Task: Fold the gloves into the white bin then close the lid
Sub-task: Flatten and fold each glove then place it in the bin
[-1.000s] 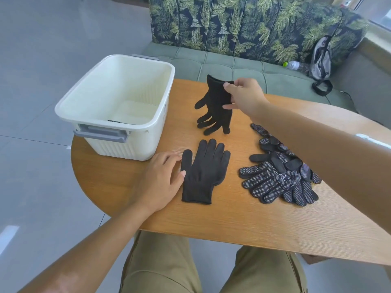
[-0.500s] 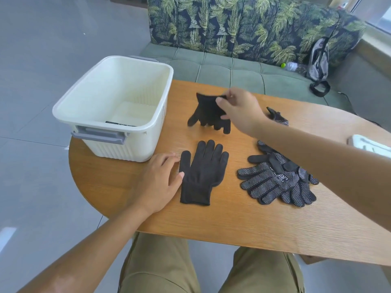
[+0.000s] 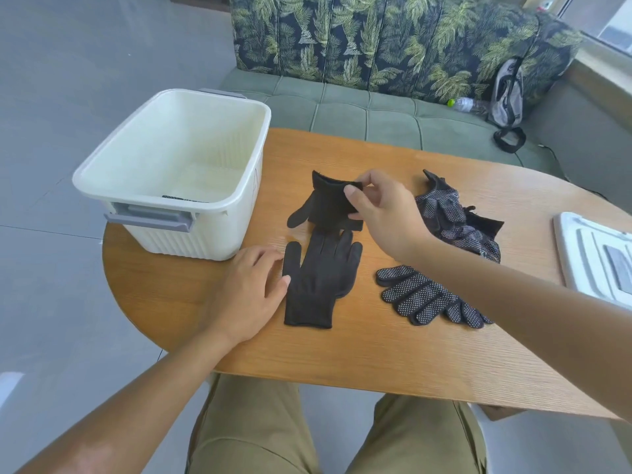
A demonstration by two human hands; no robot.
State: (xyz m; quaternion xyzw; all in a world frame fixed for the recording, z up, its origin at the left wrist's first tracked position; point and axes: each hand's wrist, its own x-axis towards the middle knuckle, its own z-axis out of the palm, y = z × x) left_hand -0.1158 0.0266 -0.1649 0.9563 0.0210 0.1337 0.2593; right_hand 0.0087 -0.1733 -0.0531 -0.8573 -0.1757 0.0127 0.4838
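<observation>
A plain black glove [image 3: 318, 282] lies flat on the wooden table [image 3: 342, 350], fingers pointing away from me. My left hand [image 3: 249, 289] rests flat beside it, fingertips touching its thumb edge. My right hand [image 3: 379, 210] pinches the cuff of a second plain black glove [image 3: 321, 206], held low just beyond the flat one's fingertips. The white bin [image 3: 178, 172] stands open at the table's left end, a dark item [image 3: 184, 199] on its bottom. The white lid [image 3: 595, 254] lies at the right edge.
Several black dotted gloves lie on the right: a flat pair [image 3: 424, 295] near me and a crumpled heap [image 3: 451, 217] farther back. A green sofa [image 3: 376, 111] with leaf-print cushions stands behind the table, holding a bottle [image 3: 466, 104] and a backpack [image 3: 508, 94].
My right hand has brought the second black glove down and toward me, from near the table's far edge to just above the flat glove's fingertips. My left hand has stayed put.
</observation>
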